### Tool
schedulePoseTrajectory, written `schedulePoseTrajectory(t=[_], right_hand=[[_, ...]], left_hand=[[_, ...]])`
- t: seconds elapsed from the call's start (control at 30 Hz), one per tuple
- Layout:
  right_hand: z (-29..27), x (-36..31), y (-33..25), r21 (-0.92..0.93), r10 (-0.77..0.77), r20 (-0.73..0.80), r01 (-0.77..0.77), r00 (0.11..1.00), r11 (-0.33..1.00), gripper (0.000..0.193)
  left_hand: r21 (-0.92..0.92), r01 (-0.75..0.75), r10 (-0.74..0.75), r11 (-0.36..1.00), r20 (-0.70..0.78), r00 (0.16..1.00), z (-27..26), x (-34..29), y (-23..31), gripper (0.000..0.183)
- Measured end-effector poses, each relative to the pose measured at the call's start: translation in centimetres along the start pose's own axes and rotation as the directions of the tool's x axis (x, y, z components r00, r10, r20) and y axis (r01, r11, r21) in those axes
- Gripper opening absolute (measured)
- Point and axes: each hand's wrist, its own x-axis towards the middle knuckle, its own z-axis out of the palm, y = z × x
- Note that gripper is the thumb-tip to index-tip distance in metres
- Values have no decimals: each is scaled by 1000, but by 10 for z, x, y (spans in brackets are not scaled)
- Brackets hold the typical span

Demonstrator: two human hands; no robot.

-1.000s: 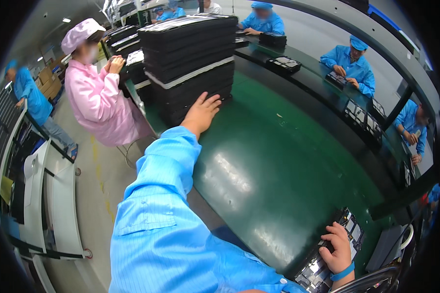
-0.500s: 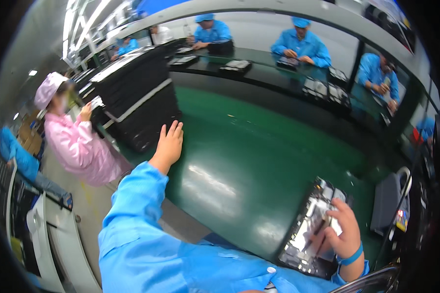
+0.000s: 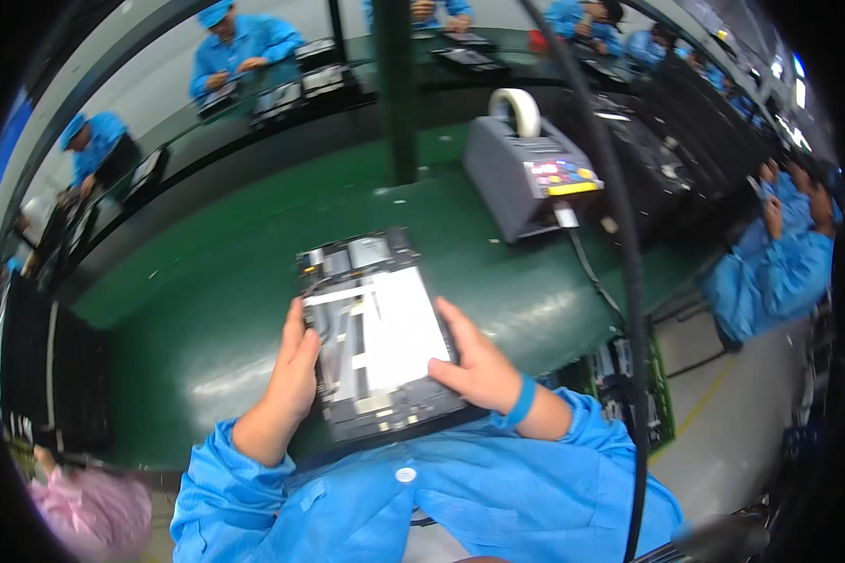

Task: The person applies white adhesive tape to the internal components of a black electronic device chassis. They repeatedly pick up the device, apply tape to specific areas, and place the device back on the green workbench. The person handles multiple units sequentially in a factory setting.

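An opened tablet (image 3: 399, 324) with its silvery-white inner parts showing lies in front of me, close to the table's near edge. My left hand (image 3: 292, 371) is closed on its left side, thumb by the rim. On the opposite side my right hand (image 3: 479, 366), with a blue band at the wrist, grips the right edge, its thumb over the top face. The fingertips under the rim are hidden.
Beyond the tablet on the green table (image 3: 216, 253) stands a grey tape dispenser (image 3: 526, 174) with a cable. A dark upright post (image 3: 397, 113) and a black hanging cable (image 3: 629, 253) cross the view. Black tray stacks (image 3: 52, 375) stand left; co-workers sit across and to the right.
My view has swung to the right. My left hand has left the black tray stack and now holds the tablet's left side. The tablet now lies straight before me, between both hands.
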Motion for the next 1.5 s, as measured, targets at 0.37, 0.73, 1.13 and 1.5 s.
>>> schedulePoseTrajectory(t=[0.37, 0.73, 1.13, 1.5], right_hand=[[-56, -6, -11, 236, 111, -174, -69, 978, 969, 59], [-173, 52, 12, 553, 503, -440, -217, 744, 805, 27], [-47, 30, -82, -213, -120, 102, 140, 987, 967, 20], [4, 44, -103, -399, -251, 157, 293, 955, 869, 17]], left_hand=[[-281, -109, 86, 953, -94, 992, 27, -7, 3, 51], [-186, -76, 33, 980, -222, 974, 12, 7, 5, 40], [511, -685, 615, 519, 333, 715, 26, -28, 81, 46], [369, -356, 312, 858, 174, 934, 32, -30, 87, 10]])
